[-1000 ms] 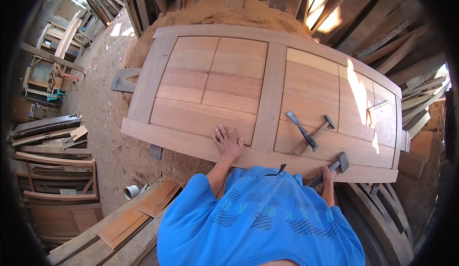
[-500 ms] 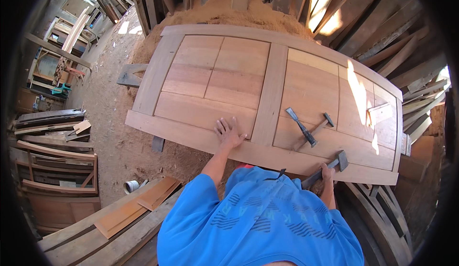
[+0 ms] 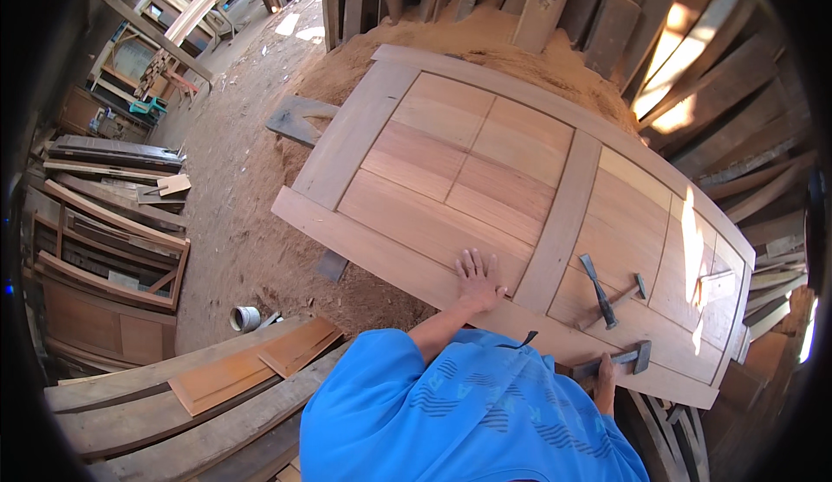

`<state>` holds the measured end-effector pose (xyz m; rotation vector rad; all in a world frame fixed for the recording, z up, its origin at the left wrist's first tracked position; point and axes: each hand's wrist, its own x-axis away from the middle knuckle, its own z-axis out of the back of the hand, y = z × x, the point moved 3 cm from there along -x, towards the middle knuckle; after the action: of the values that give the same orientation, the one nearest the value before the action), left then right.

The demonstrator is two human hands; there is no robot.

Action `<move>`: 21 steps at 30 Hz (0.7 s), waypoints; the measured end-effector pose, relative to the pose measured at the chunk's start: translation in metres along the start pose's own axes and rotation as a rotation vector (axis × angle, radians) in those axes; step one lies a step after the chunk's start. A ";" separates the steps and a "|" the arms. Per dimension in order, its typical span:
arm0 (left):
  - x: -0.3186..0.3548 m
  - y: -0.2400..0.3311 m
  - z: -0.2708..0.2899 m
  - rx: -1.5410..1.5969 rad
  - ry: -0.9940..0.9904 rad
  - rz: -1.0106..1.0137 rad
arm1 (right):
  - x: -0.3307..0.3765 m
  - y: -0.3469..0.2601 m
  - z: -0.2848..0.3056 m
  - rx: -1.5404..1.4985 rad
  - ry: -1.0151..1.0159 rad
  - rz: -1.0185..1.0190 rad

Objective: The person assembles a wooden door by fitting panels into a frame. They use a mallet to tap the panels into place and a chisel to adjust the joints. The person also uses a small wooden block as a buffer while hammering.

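Observation:
A large wooden panel door (image 3: 565,222) lies flat in front of me, its panels set in a paler frame. My left hand (image 3: 479,281) rests on it with fingers spread, near the close edge by the middle crosspiece. At the same edge, farther right, my right hand (image 3: 605,378) is wrapped around the handle of a heavy hammer (image 3: 642,357), whose metal head lies over the door's frame. On the panel beyond that hand are a chisel (image 3: 596,288) and a smaller hammer (image 3: 640,287) with a wooden handle. A pale wood block (image 3: 716,286) sits near the right end.
Sawdust (image 3: 485,35) is heaped behind the door, with upright boards (image 3: 548,5) beyond. Long planks (image 3: 251,430) bearing orange-brown panels (image 3: 221,382) lie at the lower left. A white bucket (image 3: 245,317) stands on the dirt floor (image 3: 230,187). Stacked frames (image 3: 113,261) fill the far left.
My view has swung to the left, so the door and tools appear farther right and tilted. Both hands keep about the same places on the door.

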<state>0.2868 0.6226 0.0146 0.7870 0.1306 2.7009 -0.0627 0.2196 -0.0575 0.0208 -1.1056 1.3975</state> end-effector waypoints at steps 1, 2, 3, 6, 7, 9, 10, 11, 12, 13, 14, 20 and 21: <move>-0.001 -0.001 -0.001 0.000 -0.002 -0.037 | -0.004 -0.001 0.002 0.063 0.045 0.041; -0.004 -0.003 -0.001 0.001 -0.005 -0.075 | -0.008 -0.004 0.007 0.147 0.096 0.106; -0.006 -0.004 0.003 -0.001 -0.006 -0.123 | -0.014 -0.007 0.016 0.259 0.185 0.226; -0.004 -0.027 0.008 -0.005 0.024 -0.187 | 0.009 -0.085 0.000 0.387 0.349 0.399; -0.005 -0.038 0.003 0.011 0.050 -0.211 | 0.080 -0.166 -0.017 0.319 0.377 0.339; -0.007 -0.037 0.002 0.046 0.086 -0.351 | 0.051 -0.155 -0.003 0.736 0.596 0.527; -0.010 -0.041 0.003 0.069 0.102 -0.389 | 0.055 -0.164 -0.014 0.732 0.504 0.589; -0.015 -0.044 0.006 0.088 0.126 -0.435 | 0.064 -0.190 -0.034 0.716 0.418 0.648; -0.017 -0.048 0.006 0.094 0.101 -0.460 | 0.062 -0.198 -0.050 0.791 0.328 0.592; -0.022 -0.051 0.009 0.094 0.084 -0.488 | 0.056 -0.205 -0.065 0.856 0.241 0.536; -0.025 -0.054 0.011 0.095 0.066 -0.517 | 0.053 -0.210 -0.079 0.919 0.154 0.480; -0.032 -0.059 0.000 0.086 0.054 -0.524 | 0.086 -0.251 -0.140 1.153 0.171 0.205; -0.030 -0.058 0.002 0.083 0.047 -0.523 | 0.086 -0.249 -0.141 1.187 0.187 0.208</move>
<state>0.3283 0.6673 -0.0096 0.6080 0.4011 2.2278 0.1961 0.3054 0.0637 0.6238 -0.0030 2.0156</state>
